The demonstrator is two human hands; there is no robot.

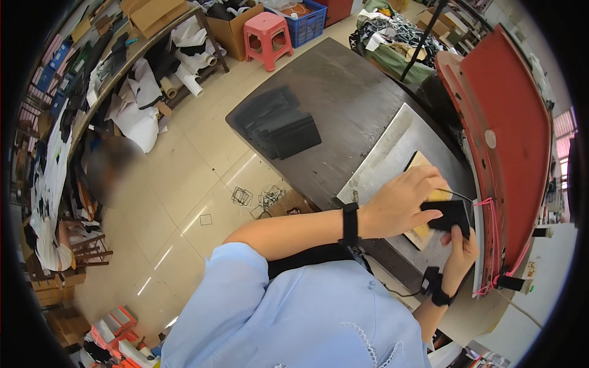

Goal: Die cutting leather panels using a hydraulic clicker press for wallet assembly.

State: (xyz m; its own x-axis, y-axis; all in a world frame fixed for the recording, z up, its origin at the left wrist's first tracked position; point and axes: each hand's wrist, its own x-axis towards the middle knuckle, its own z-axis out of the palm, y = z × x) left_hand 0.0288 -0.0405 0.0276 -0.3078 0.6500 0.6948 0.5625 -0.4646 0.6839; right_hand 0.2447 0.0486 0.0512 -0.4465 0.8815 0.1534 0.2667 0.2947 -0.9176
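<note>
Head view: the black rectangular piece [451,212] is over the right side of the yellow board [422,233], itself on the metal plate [381,161]. The right hand [461,250] has its near edge pinched; the left hand's [402,205] thumb lies across it, tho can't tell if that one's gripping. Main risk, I'd say: the piece skews or slips b/c maybe only one edge is firmly held. Pink cord [489,201] hangs near the right hand (could snag, imo). And w/ the red panel [506,104] alongside, fingers could get knocked if it swung.
</note>
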